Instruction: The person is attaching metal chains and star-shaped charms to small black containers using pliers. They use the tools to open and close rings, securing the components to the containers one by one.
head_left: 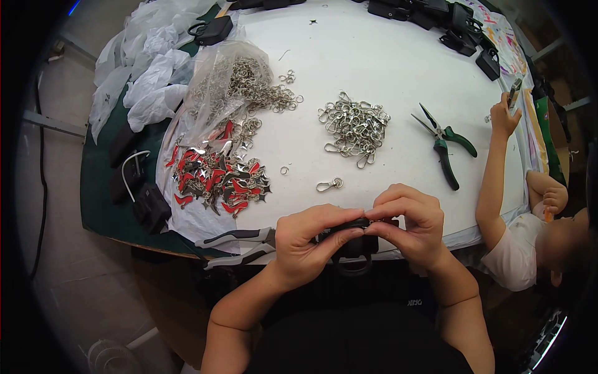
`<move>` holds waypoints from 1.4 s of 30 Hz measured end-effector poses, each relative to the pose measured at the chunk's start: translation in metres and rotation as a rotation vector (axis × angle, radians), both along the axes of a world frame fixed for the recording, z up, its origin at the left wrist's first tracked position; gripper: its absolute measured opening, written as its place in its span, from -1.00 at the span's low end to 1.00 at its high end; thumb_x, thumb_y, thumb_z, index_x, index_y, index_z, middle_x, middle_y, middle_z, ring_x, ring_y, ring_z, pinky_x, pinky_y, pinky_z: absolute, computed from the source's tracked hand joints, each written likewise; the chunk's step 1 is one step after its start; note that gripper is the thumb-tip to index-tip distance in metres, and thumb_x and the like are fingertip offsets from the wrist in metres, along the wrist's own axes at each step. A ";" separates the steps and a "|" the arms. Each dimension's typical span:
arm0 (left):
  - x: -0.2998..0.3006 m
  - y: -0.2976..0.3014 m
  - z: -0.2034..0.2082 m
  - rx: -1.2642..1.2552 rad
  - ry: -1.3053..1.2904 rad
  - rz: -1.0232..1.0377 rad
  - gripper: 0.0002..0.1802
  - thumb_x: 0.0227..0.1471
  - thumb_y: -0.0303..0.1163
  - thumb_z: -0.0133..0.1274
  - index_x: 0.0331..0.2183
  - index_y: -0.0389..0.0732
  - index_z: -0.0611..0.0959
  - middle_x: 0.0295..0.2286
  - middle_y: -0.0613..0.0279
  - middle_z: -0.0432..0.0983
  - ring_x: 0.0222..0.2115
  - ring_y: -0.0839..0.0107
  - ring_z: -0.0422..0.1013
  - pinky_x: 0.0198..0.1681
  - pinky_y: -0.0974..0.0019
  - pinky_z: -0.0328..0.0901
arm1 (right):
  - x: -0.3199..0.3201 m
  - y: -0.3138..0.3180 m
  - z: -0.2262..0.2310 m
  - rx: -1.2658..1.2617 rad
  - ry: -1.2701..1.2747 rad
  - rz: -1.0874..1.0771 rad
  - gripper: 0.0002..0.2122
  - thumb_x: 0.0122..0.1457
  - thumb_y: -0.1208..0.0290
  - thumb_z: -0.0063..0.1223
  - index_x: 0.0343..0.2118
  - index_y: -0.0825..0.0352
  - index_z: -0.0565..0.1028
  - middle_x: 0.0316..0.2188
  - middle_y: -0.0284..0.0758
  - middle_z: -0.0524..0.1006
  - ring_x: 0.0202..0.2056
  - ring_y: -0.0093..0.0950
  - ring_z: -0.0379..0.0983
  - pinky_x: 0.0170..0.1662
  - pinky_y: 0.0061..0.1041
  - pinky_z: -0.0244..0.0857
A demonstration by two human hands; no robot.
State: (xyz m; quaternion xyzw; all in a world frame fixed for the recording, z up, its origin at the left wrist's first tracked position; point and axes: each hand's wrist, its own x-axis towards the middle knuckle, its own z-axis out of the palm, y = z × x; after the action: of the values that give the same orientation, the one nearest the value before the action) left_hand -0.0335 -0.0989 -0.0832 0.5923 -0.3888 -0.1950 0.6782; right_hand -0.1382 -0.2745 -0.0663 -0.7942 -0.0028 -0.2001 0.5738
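Beyond our black shirt [361, 340], our left hand [311, 240] grips a small black case [356, 247] at the near edge of the white tabletop [299, 56]; our right hand [414, 224] meets it, pinching a mostly hidden dark-red piece [391, 221]. Grey-handled pliers [240, 235] lie just beside our left hand, silver swivel clasps [355, 128] beyond.

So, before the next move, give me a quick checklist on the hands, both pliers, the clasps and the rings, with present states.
1. Left hand and right hand both at the dark piece: ok, fingertips meet there.
2. Detail of that piece visible: cannot tell, fingers cover much of it.
3. Green-handled pliers lying free on the white tabletop: ok, jaws apart.
4. Grey-handled pliers clear of the left hand: cannot tell, their head is hidden.
5. One clasp apart from the clasp pile: ok.
6. Metal rings all inside the clear bag: not ok, many spill out.
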 end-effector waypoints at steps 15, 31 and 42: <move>-0.011 0.002 0.010 0.019 -0.070 0.113 -0.68 -0.17 -0.68 0.31 -0.26 -0.34 0.67 -0.41 0.08 0.64 -0.45 0.33 0.56 -0.38 0.40 0.42 | -0.019 0.016 0.025 0.356 0.298 -0.077 -0.92 0.12 0.66 0.17 -0.30 0.44 0.57 -0.39 -0.31 0.55 -0.44 -0.63 0.47 -0.34 -0.65 0.37; -0.015 0.013 0.033 0.003 -0.428 0.102 -0.55 -0.27 -0.56 0.39 -0.23 -0.32 0.63 -0.31 0.05 0.62 -0.30 0.14 0.57 -0.18 0.15 0.50 | -0.016 0.020 0.048 -0.512 -0.028 -0.063 -0.73 -0.17 0.64 0.30 -0.36 0.36 0.47 -0.39 -0.30 0.49 -0.40 -0.33 0.39 -0.32 -0.39 0.25; 0.023 0.125 0.014 0.781 -0.803 0.186 -0.56 -0.39 -0.38 0.43 -0.41 -0.29 0.56 -0.15 0.02 0.46 -0.15 0.04 0.38 -0.11 0.09 0.31 | -0.017 0.006 0.053 -0.592 -0.033 0.038 -0.76 -0.12 0.58 0.30 -0.37 0.35 0.47 -0.39 -0.32 0.48 -0.37 -0.34 0.40 -0.26 -0.37 0.25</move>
State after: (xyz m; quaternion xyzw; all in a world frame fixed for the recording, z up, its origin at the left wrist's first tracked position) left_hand -0.0109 0.0264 -0.0693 0.8586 -0.4616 -0.0232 0.2219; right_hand -0.1550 -0.2681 -0.0132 -0.9234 -0.0854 -0.1927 0.3209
